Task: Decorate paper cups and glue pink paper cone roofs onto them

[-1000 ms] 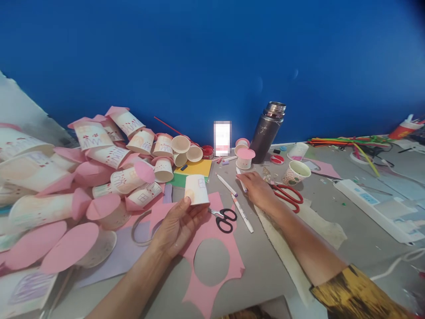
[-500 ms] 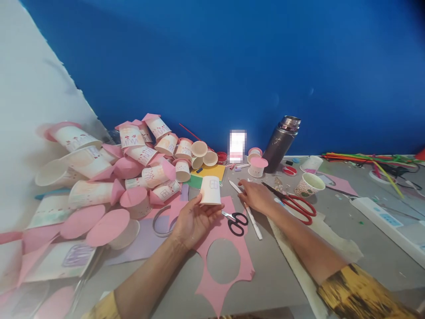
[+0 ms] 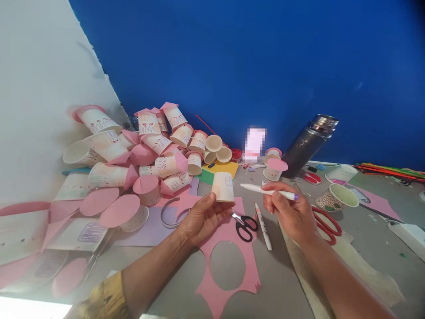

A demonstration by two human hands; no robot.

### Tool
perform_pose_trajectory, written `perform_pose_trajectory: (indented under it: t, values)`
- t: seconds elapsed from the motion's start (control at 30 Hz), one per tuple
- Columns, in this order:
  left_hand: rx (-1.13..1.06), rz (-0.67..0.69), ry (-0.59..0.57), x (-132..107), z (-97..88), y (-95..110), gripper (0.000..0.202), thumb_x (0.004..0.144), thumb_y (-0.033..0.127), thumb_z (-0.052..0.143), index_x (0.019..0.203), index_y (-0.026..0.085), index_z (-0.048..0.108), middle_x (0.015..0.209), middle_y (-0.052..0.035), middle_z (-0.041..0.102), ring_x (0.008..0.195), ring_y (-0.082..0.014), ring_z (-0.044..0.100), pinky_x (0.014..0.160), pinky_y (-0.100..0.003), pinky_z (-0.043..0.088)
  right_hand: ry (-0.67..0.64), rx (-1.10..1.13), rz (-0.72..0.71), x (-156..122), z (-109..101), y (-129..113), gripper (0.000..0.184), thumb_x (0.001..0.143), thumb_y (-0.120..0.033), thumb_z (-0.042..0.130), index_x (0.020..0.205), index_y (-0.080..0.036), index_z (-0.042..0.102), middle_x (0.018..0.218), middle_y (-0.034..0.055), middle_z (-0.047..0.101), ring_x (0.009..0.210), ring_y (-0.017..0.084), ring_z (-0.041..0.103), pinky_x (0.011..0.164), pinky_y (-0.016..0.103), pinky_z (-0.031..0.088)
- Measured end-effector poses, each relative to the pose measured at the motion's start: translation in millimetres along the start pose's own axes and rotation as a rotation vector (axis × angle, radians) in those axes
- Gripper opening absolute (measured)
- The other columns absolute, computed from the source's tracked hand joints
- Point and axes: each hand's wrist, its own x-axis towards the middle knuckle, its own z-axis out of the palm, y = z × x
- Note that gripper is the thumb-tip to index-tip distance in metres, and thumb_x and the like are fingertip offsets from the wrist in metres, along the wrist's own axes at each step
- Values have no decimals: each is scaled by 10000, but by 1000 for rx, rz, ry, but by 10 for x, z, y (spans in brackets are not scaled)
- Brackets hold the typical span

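Observation:
My left hand (image 3: 204, 219) holds a white paper cup (image 3: 222, 187) upside down by its rim; a purple window drawing and a pale orange patch show on its side. In my right hand (image 3: 292, 212) a white marker (image 3: 268, 191) with a purple end lies across the fingers, its other end pointing left toward the cup without touching it. Beneath the hands are black-handled scissors (image 3: 245, 227) and another white marker (image 3: 263, 226) with an orange band. Pink paper (image 3: 250, 261) with a round hole cut out lies under the scissors.
Many decorated paper cups with pink paper tops (image 3: 171, 164) are heaped at the left. A dark flask (image 3: 307, 146) leans near the blue wall. Red-handled scissors (image 3: 327, 226), a patterned cup (image 3: 337, 198) and a cloth (image 3: 358, 261) lie at the right. A grey tape ring (image 3: 169, 213) sits left.
My right hand has picked up the white marker from the table and brought it toward me. The cup in my left hand has turned, so its window drawing sits further right.

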Motion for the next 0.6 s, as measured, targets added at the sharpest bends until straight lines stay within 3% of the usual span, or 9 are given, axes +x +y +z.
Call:
perform_pose_trajectory:
  t: [0.07,0.2,0.3,0.6]
  values:
    - [22,11,-13,0,-5,-11,354,787,308,852,1070,124,745,1064,-144,783,1009,-279,734,973,-411,534,5,-87,-80,-70,53,-64,329,987,-497,586,1116,-240,745,705,13,610,606,167,571,570,317,480]
    - [54,6,-59,-9,25,-14,440,672,321,941,1031,145,756,1037,-112,788,989,-255,724,936,-378,529,21,-292,-166,-148,158,-206,173,962,-393,660,1031,-277,769,789,20,704,616,155,636,572,286,502]
    - [81,2,-87,-19,54,-10,441,657,319,951,1017,156,757,1020,-103,788,972,-243,721,939,-370,516,48,-386,-200,-159,225,-263,99,923,-354,705,968,-287,762,799,11,730,594,151,640,565,276,518]
    - [96,13,-105,-34,81,-22,484,612,330,978,1003,145,761,945,-74,774,915,-201,694,887,-332,520,-21,-469,-253,-151,274,-239,108,950,-339,670,990,-267,740,822,27,757,605,162,659,550,268,510]
